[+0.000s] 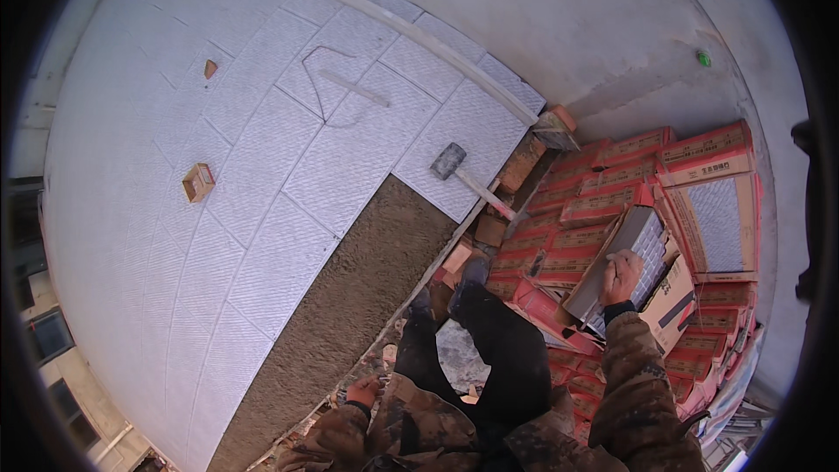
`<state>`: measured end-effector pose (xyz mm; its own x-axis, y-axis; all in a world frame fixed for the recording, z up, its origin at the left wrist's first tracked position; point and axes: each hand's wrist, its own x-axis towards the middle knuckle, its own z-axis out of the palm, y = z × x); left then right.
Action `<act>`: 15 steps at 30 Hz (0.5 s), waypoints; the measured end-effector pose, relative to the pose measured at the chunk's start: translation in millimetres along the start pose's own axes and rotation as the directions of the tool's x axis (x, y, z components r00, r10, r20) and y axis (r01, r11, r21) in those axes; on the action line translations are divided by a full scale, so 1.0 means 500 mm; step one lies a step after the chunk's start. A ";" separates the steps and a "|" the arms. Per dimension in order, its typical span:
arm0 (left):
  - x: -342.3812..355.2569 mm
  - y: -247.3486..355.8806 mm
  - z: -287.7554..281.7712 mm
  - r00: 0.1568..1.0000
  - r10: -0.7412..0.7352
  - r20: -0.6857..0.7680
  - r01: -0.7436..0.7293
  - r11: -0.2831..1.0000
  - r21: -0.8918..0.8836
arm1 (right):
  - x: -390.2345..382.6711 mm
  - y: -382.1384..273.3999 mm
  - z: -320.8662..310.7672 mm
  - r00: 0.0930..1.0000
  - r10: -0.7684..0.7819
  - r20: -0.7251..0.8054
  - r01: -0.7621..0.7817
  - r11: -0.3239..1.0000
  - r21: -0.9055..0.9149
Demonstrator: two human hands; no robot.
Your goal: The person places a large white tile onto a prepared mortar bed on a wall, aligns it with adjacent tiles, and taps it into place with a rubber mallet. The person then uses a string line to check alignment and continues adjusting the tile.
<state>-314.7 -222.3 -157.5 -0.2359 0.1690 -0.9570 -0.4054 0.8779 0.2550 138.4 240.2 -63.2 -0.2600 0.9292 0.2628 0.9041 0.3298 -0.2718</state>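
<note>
At the right, my right hand (620,278) has its fingers curled at the edge of a grey textured tile (649,249) in an opened cardboard box (669,301). How far the fingers reach round the tile is hidden. My left hand (364,391) is low, beside my left knee, its fingers closed; a small dark thing shows at the fingertips, too small to name. A mallet (449,161) with a dark head and pale, red-ended handle lies across the edge of the laid tiles (358,144). Beside them runs a strip of wet mortar (350,297).
Red tile boxes (559,240) are stacked against the wall at right. Bricks (523,162) line the mortar's edge. On the laid tiles are a bent wire (316,92), a flat strip (354,87), a small open box (198,183) and a brick shard (211,69). A long bar (384,17) lies near the wall.
</note>
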 end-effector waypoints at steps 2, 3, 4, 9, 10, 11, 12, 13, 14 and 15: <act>-0.005 -0.009 -0.004 1.000 -0.018 -0.008 0.018 1.000 -0.022 | -0.002 0.000 -0.001 1.000 0.001 -0.008 -0.001 1.000 0.001; -0.006 -0.014 -0.004 1.000 0.003 0.015 -0.002 0.998 -0.062 | -0.003 0.000 -0.001 1.000 0.002 -0.013 -0.002 1.000 0.001; -0.007 -0.017 -0.002 0.999 0.029 0.033 -0.025 0.993 -0.116 | -0.003 0.001 -0.001 1.000 0.000 -0.019 0.000 1.000 0.002; -0.013 -0.024 0.011 0.996 0.085 0.019 -0.084 0.994 -0.065 | -0.001 0.005 -0.002 1.000 -0.016 0.005 0.016 1.000 0.016; -0.019 -0.026 0.013 0.995 0.101 -0.002 -0.101 0.994 -0.048 | -0.001 0.005 -0.002 1.000 -0.016 0.004 0.016 0.999 0.028; -0.024 -0.027 0.015 0.993 0.115 -0.019 -0.115 0.993 -0.029 | -0.001 0.004 -0.002 1.000 -0.017 -0.003 0.017 0.999 0.029; -0.030 -0.029 0.013 0.994 0.105 -0.025 -0.106 0.994 -0.021 | -0.001 0.004 -0.003 1.000 -0.010 0.003 0.009 1.000 0.020; -0.036 -0.031 0.011 0.995 0.098 -0.031 -0.098 0.995 -0.014 | -0.001 0.003 -0.004 1.000 -0.006 0.009 0.006 1.000 0.009; -0.038 -0.032 0.010 0.995 0.095 -0.040 -0.096 0.995 -0.010 | -0.001 0.002 -0.006 1.000 -0.011 0.010 0.011 1.000 0.006; -0.040 -0.033 0.007 0.995 0.086 -0.045 -0.088 0.995 -0.038 | -0.001 0.000 -0.007 1.000 0.003 0.025 -0.003 1.000 -0.003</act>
<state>-300.2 -238.5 -143.2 -0.3092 0.2239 -0.9242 -0.4163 0.8419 0.3433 139.8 238.9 -60.1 -0.2660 0.9340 0.2384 0.9059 0.3268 -0.2695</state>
